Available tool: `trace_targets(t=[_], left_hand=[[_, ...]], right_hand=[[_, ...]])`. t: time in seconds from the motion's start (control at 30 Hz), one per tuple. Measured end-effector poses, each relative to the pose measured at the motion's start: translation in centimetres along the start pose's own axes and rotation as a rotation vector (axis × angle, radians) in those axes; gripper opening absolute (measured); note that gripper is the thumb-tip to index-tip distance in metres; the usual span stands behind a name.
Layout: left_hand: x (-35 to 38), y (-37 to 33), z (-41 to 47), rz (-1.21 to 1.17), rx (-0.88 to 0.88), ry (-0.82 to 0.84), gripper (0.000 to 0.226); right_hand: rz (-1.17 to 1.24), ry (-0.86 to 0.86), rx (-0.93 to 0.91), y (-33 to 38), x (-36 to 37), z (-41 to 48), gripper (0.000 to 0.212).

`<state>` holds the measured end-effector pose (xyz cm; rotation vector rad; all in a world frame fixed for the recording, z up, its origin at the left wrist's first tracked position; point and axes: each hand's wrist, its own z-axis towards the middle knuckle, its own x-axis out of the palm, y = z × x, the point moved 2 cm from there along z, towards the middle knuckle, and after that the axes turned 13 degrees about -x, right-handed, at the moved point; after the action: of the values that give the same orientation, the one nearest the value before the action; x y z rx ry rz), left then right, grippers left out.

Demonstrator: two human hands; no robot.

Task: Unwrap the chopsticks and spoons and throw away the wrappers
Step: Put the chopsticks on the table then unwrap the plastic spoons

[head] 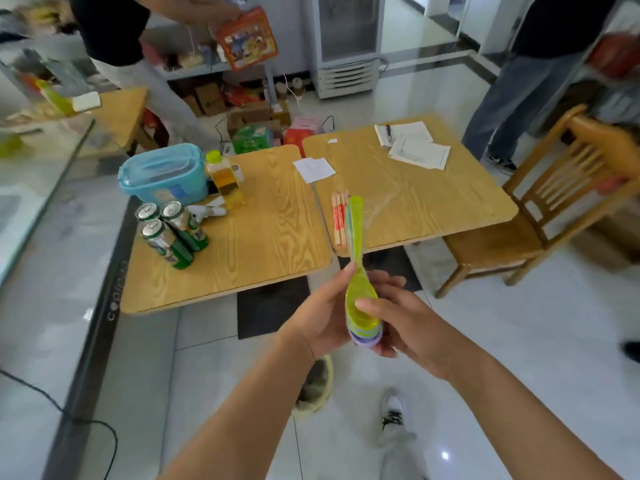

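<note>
Both my hands hold a stack of plastic spoons (358, 271) in front of the tables; the top spoon is yellow-green, and blue and purple bowls show beneath it. My left hand (323, 313) cups the stack from the left with a fingertip on the neck. My right hand (408, 323) grips the bowls from the right, thumb inside the top bowl. The handles point up and away. Wrapped chopsticks (339, 218) in red-and-white paper lie on the right table's near left corner. A clear wrapper (382, 207) seems to lie just right of them.
Two wooden tables (270, 237) stand side by side. The left one carries three cans (169, 230), a blue lidded box (164, 174) and a yellow bottle (225, 181). Papers (415, 147) lie on the right one. A wooden chair (540, 216) stands right. Two people stand behind.
</note>
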<state>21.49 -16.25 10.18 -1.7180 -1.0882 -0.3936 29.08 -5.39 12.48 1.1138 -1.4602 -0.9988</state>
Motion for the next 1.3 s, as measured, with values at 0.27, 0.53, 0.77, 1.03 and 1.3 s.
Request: trace_targets(t=[0.27,0.53,0.77,1.03,1.3], left_hand=[[4.5,6.4,-6.5,-0.252,0.170,0.098,0.021],[9.0,9.1,-9.6,-0.187,0.070,0.149,0.020],[11.2,11.5,-9.0,0.039,-0.005,0.113,0.029],[11.7,10.8,-9.3,0.362,0.005,-0.266,0.021],[12.5,10.3,-8.9,1.106,-0.050,-0.581,0.020]], right_hand=[[-0.518,0.037,0.120,5.3,2.4,-9.8,0.068],[-0.117,-0.141,-0.003,8.1,-1.8,-9.7,0.069],[-0.226,0.211,-0.088,7.0,-4.4,-13.9,0.033],[-0.440,0.213,-0.138,7.4,-6.9,-17.1,0.025],[-0.631,0.284,-0.238,9.9,-5.7,-17.9,0.048]])
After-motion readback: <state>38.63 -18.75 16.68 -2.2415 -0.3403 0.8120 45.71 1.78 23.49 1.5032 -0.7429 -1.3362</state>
